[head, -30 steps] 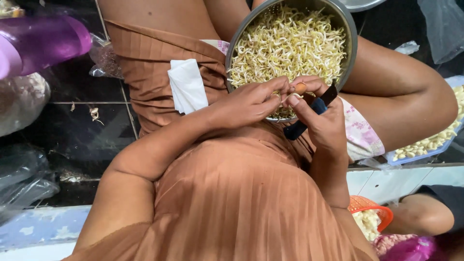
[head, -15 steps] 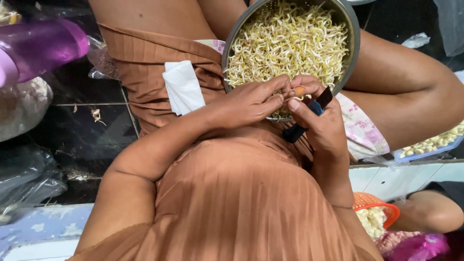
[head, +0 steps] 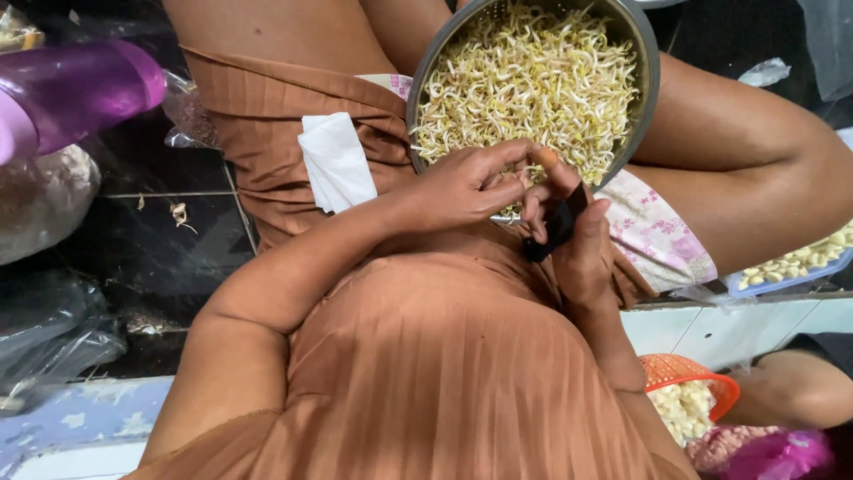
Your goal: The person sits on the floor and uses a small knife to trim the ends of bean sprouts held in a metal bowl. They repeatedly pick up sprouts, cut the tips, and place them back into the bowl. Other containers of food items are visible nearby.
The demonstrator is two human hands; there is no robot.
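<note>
A round metal bowl [head: 647, 53] heaped with pale bean sprouts [head: 533, 80] rests on my lap. My two hands meet at its near rim. My left hand [head: 466, 187] has its fingers pinched together on a small sprout right at the fingertips of my right hand. My right hand [head: 582, 244] is closed round a small knife with a black handle [head: 555, 227]; its blade is hidden by the fingers. My brown pleated dress fills the lower middle of the view.
A folded white tissue [head: 336, 160] lies on my thigh. A purple plastic container [head: 71, 93] and plastic bags [head: 44, 329] are at the left on the dark tiled floor. A blue tray [head: 791, 276] of pale pieces, an orange basket [head: 689, 378] and another person's leg [head: 800, 391] are at the right.
Both hands stay together at the bowl's rim, with only small finger movements. The view has shifted slightly.
</note>
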